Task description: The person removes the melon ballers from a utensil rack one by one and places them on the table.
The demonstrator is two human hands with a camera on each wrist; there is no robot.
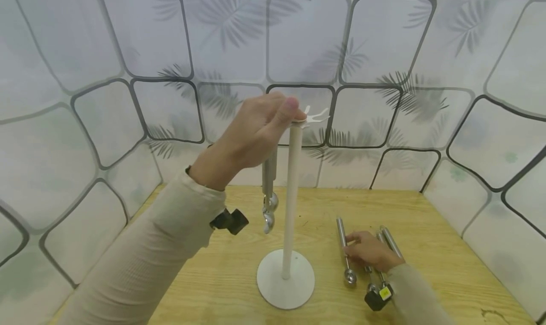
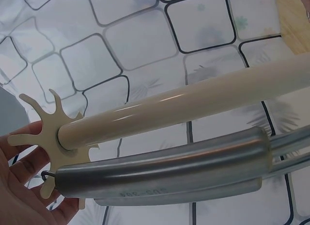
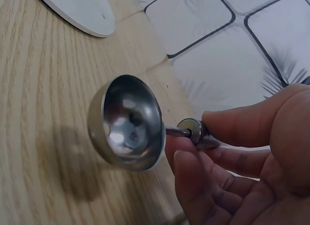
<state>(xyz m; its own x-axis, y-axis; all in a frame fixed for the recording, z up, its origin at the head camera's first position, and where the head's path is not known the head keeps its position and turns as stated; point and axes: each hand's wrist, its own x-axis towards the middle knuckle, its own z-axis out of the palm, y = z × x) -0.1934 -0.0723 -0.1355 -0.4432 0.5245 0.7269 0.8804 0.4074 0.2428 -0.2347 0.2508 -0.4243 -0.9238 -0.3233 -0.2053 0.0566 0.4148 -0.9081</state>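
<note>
White stand [image 1: 292, 197], hooked top [image 2: 50, 129] pinched by left grip [image 1: 260, 133], seemingly for steadiness; metal scoop [image 3: 128, 123], handle [image 1: 341, 231] pinched by right grip [image 1: 370, 251], toward right edge of tabletop [image 1: 431, 235].

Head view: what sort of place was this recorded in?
Probably a staged tabletop booth rather than a working kitchen: patterned sheeting closes in a wood-grain table at the back and both sides, and a white hook stand stands there with metal scoops.
</note>
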